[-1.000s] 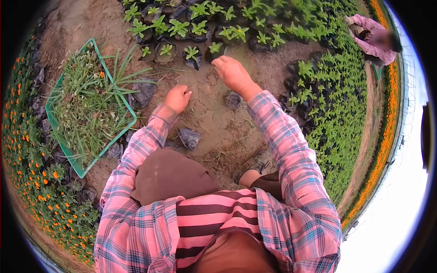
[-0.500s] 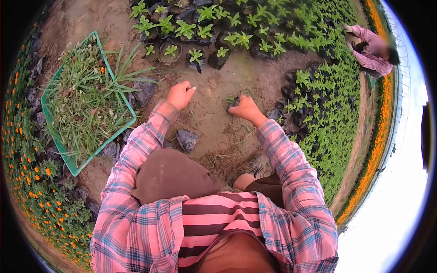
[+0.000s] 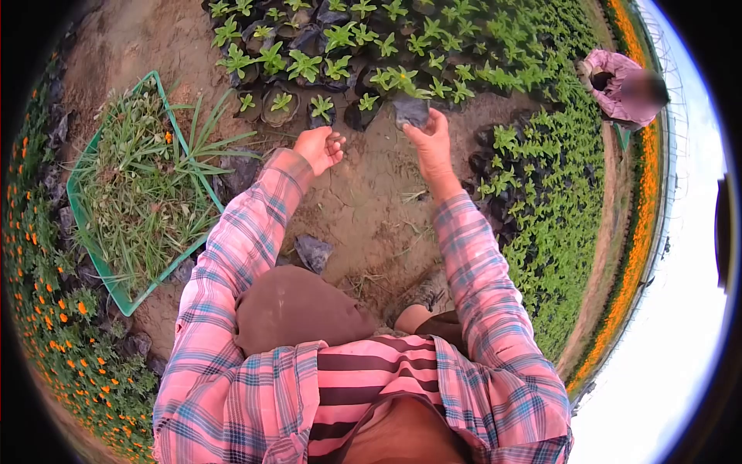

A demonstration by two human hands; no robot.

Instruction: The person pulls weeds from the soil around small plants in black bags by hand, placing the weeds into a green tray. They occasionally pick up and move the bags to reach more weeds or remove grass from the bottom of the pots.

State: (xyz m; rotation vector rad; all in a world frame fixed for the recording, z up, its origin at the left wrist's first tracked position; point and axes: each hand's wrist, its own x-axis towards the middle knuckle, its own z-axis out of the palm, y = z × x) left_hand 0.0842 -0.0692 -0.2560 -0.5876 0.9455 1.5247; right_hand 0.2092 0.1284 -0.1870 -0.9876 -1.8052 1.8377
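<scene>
beside the seedlings [image 3: 401,80], the dark bag [image 3: 410,110] is pinched by the right hand [image 3: 433,147], broad face shown, long axis unclear; the left hand [image 3: 318,148] is half-curled, whether grasping cannot be told.

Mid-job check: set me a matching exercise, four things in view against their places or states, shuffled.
1. Green plastic crate
2. Squarish dark plastic bag
3. Left hand
4. Crumpled dark plastic bag

A. Fingers curled, nothing visible in its grip
B. Lying on bare soil
C. Heaped with loose greenery
D. Pinched in the right hand

Pairs: 1-C, 2-D, 3-A, 4-B
</scene>
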